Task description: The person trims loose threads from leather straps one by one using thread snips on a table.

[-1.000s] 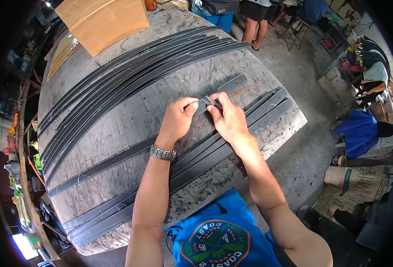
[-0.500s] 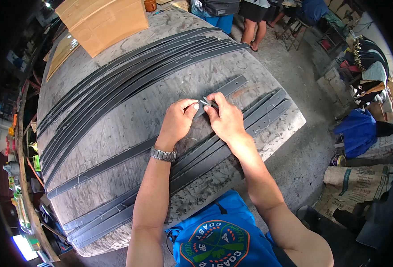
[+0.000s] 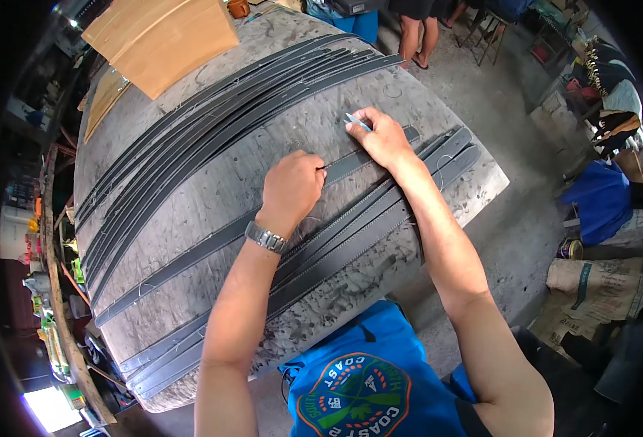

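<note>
My right hand (image 3: 384,138) is closed around small thread snips (image 3: 358,121), whose pale, pointed end sticks out past the thumb, above the table. My left hand (image 3: 292,188) is closed over a dark stitched strap (image 3: 354,164) that runs diagonally under it. A tiny dark bit shows at its fingertips; what it pinches I cannot make out. Nearer my body lies a bundle of similar dark straps (image 3: 336,244) with light edge stitching, loose thread curling at its right end. My right forearm passes over this bundle.
Many long dark straps (image 3: 212,124) lie side by side across the far part of the worn table (image 3: 438,109). A cardboard box piece (image 3: 165,44) stands at the back left. Other people's legs (image 3: 417,40) show beyond the table. Sacks (image 3: 590,291) lie on the floor at right.
My hands were together at the snips' tips; now they are apart. The right hand moved up and away with the snips, while the left stayed near the strap, turning knuckles up. The view shifted slightly.
</note>
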### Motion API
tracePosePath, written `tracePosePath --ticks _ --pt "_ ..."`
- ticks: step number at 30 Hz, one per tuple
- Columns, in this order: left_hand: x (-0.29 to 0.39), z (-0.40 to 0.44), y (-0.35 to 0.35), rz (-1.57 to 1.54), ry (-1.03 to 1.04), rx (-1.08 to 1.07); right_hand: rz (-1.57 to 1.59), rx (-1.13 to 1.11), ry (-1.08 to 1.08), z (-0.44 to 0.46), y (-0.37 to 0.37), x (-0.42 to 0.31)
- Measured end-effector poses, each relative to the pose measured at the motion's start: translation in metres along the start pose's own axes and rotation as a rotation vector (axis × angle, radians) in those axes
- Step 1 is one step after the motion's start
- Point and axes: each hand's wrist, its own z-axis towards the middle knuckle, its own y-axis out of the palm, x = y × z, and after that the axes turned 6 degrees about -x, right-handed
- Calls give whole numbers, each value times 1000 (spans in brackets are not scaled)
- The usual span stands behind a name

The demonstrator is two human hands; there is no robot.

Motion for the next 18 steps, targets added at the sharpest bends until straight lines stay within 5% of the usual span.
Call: tracePosePath --ticks 7,12,18 --pt "29 36 -10 448 150 -280 351 -79 49 19 -1 29" --pt "48 47 -6 635 164 -451 302 -35 26 13 -1 23" --pt "29 28 -5 330 -65 -324 218 -35 23 11 1 24"
